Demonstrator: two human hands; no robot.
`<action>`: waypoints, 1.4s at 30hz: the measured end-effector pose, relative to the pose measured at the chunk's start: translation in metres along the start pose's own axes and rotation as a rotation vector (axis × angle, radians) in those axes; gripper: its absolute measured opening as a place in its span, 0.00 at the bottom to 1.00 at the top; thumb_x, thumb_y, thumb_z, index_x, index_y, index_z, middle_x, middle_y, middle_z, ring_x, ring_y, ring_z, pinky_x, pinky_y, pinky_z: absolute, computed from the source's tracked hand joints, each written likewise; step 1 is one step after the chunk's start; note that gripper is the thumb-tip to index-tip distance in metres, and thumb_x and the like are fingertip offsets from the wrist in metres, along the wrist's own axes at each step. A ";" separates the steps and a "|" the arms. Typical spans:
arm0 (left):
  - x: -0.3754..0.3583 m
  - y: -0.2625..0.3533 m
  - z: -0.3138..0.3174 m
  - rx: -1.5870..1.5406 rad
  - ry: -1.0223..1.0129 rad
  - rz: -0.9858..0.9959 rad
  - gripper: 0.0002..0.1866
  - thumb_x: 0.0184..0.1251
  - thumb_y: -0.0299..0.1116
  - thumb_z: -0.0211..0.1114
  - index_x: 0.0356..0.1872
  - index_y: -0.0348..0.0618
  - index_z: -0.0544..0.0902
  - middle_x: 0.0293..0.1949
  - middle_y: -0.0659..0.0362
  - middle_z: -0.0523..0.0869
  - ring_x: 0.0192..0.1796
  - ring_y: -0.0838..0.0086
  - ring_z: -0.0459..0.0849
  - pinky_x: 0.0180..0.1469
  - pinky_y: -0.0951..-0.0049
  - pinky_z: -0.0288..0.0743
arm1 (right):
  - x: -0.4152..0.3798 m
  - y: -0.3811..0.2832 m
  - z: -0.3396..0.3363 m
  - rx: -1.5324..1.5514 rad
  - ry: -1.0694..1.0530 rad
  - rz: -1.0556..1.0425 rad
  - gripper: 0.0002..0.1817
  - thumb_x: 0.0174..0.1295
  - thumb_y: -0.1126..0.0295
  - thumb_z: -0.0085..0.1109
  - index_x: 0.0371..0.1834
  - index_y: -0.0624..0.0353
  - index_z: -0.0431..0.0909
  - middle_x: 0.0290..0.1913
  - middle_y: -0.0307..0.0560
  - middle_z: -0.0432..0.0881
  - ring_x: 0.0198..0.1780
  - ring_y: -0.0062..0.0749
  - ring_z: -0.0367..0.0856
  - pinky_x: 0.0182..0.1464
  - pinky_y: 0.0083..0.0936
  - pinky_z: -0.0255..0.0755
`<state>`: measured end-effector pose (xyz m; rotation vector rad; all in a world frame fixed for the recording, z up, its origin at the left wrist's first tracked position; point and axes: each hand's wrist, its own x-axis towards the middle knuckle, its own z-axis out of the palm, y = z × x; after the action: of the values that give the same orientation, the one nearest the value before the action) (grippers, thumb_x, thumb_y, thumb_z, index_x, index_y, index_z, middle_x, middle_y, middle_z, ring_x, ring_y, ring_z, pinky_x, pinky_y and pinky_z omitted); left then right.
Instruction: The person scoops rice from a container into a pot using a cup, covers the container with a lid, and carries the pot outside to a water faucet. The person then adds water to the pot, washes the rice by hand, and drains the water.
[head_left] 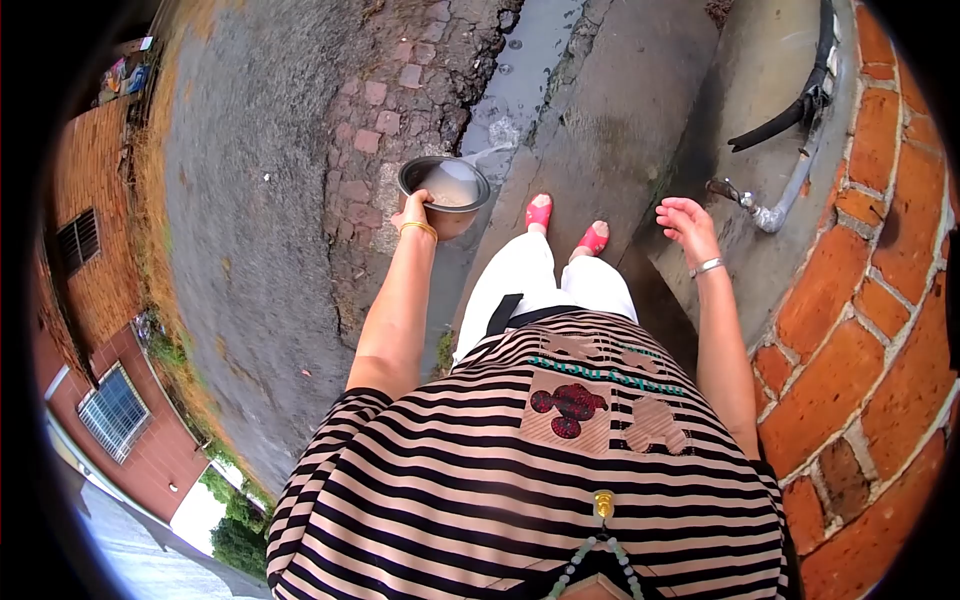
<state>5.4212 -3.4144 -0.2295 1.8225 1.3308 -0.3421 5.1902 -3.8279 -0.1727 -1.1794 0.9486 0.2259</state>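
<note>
My left hand [413,212] is closed on the rim of a metal pot [456,222], held out over the edge of the gutter. Cloudy liquid shows inside the pot, and a stream of water [492,152] runs from its far lip into the gutter [520,75], where it splashes and foams. My right hand [688,228] hangs in the air with its fingers loosely apart and holds nothing. Nearest to it is a metal tap [735,194] on a grey pipe [790,192]; hand and tap are apart.
A black hose [790,115] lies by the pipe in a concrete basin [760,60]. To the right rises a brick wall [822,340]. My feet in red shoes [539,211] stand on the concrete strip beside the gutter. Left are brick paving [368,140] and a grey road [255,200].
</note>
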 end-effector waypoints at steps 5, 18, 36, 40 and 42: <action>-0.006 0.002 0.003 0.054 0.046 0.028 0.49 0.22 0.28 0.68 0.59 0.26 0.63 0.53 0.43 0.75 0.51 0.56 0.78 0.54 0.67 0.73 | -0.003 0.004 -0.002 0.018 0.017 0.010 0.10 0.62 0.70 0.54 0.45 0.57 0.77 0.44 0.43 0.82 0.40 0.21 0.80 0.40 0.17 0.72; -0.015 0.005 0.010 0.174 0.082 0.007 0.48 0.23 0.28 0.68 0.59 0.29 0.65 0.54 0.44 0.75 0.52 0.55 0.77 0.55 0.65 0.72 | -0.003 0.023 -0.007 0.073 0.010 -0.005 0.10 0.63 0.69 0.54 0.46 0.58 0.76 0.43 0.42 0.82 0.40 0.21 0.80 0.40 0.17 0.71; -0.020 0.016 0.010 0.108 0.117 0.013 0.45 0.26 0.29 0.69 0.57 0.34 0.65 0.50 0.44 0.77 0.49 0.54 0.78 0.54 0.61 0.72 | -0.009 0.035 -0.013 0.100 0.026 0.012 0.10 0.63 0.70 0.53 0.46 0.58 0.76 0.43 0.42 0.82 0.39 0.21 0.79 0.39 0.16 0.72; -0.007 0.015 0.013 0.183 0.174 0.033 0.43 0.26 0.32 0.70 0.56 0.35 0.67 0.50 0.46 0.78 0.48 0.55 0.78 0.49 0.58 0.72 | -0.009 0.036 -0.013 0.099 0.024 0.010 0.09 0.64 0.70 0.53 0.46 0.58 0.76 0.43 0.42 0.82 0.40 0.21 0.79 0.39 0.16 0.72; -0.002 0.013 0.013 0.219 0.216 0.071 0.40 0.27 0.36 0.70 0.53 0.37 0.72 0.47 0.50 0.80 0.44 0.56 0.80 0.39 0.51 0.73 | -0.008 0.036 -0.012 0.097 0.022 0.015 0.09 0.64 0.70 0.53 0.46 0.58 0.76 0.44 0.42 0.82 0.40 0.21 0.79 0.39 0.16 0.72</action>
<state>5.4352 -3.4270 -0.2303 2.1332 1.4151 -0.2676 5.1573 -3.8210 -0.1923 -1.0882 0.9771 0.1778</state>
